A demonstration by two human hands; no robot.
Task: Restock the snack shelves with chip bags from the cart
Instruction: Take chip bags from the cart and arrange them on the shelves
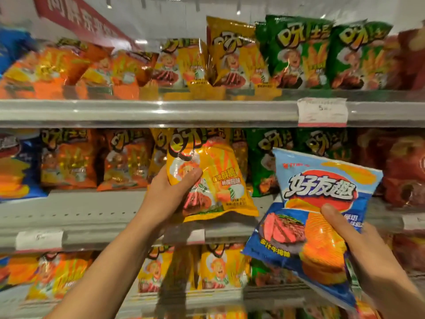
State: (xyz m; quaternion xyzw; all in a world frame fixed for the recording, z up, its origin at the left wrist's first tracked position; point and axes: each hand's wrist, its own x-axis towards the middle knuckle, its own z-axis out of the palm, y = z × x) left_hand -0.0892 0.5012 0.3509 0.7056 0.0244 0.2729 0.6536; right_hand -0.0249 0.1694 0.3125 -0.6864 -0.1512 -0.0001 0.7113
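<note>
My left hand (167,192) grips a yellow chip bag (216,180) by its left side and holds it upright in front of the middle shelf (92,217), level with the yellow bags standing there. My right hand (358,247) holds a blue chip bag (319,203) by its lower right part, thumb across the front; the bag tilts to the right, in front of the green bags (262,162) on the middle shelf. The cart is out of sight.
Three shelves of snack bags fill the view: orange bags (69,157) on the left, yellow in the middle, green (299,51) then red bags (400,166) on the right, blue bags (13,166) at the far left. A price tag (322,111) hangs on the top shelf rail.
</note>
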